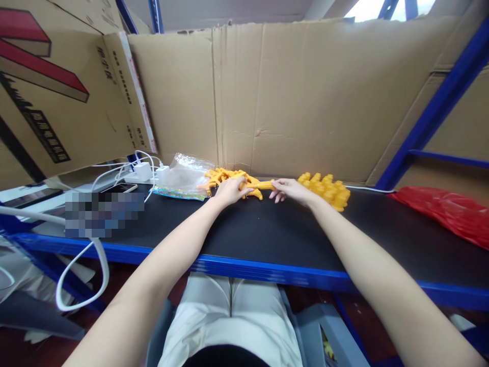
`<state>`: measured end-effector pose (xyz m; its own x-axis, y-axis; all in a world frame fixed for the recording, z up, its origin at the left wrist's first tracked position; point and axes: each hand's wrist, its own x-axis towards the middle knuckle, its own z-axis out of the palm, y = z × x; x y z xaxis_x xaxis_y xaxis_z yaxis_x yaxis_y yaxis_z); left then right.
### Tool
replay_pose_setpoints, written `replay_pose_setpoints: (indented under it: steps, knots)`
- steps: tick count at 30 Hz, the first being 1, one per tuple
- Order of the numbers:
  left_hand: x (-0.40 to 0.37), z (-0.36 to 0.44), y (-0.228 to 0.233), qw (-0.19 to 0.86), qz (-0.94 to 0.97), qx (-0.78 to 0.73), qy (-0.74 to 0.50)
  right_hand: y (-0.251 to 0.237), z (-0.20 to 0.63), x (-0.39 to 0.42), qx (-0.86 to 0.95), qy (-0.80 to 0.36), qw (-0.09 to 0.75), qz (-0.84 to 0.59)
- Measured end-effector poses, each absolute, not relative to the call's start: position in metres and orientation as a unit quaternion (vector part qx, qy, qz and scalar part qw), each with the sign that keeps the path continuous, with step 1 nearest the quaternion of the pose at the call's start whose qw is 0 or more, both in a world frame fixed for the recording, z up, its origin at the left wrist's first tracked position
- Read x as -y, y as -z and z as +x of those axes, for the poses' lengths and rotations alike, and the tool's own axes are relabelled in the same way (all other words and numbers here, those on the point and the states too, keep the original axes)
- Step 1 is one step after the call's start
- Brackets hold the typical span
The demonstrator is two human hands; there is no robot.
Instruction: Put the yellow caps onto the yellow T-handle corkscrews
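Observation:
Between my two hands spans a long yellow-orange piece (261, 185), apparently rubber or plastic; its exact kind is too small to make out. My left hand (229, 191) has its fingers closed around the left end. At the right end, my right hand (287, 189) pinches it between thumb and index finger, the other fingers loosely curled. A loose pile of similar yellow-orange pieces (218, 176) lies behind and beside my left hand, partly hidden by it. Just right of my right hand stand neat rows of knobby yellow pieces (329, 191), partly covered by my wrist.
A clear plastic bag (187, 173) with a colourful edge lies left of the pile. Further left are white chargers (142, 172), cables and a phone (124, 188). A red plastic bag (443, 209) sits at right. Cardboard (324, 102) walls the back of the black shelf (267, 234).

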<state>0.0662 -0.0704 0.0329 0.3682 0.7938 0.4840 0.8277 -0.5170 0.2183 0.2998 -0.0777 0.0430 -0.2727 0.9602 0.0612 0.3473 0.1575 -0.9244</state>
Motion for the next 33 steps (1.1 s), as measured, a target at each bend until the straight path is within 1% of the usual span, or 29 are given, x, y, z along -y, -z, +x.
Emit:
replay_pose_setpoints:
  steps: [12, 33]
  knots:
    - [0.0712, 0.0659, -0.0333, 0.028, -0.832, 0.486, 0.267, -0.0418, 0.3027, 0.0759, 0.669, -0.444, 0.358, -0.476]
    - [0.0714, 0.0660, -0.0328, 0.027, -0.836, 0.478, 0.268, -0.0403, 0.3014, 0.0733, 0.681, -0.414, 0.355, -0.489]
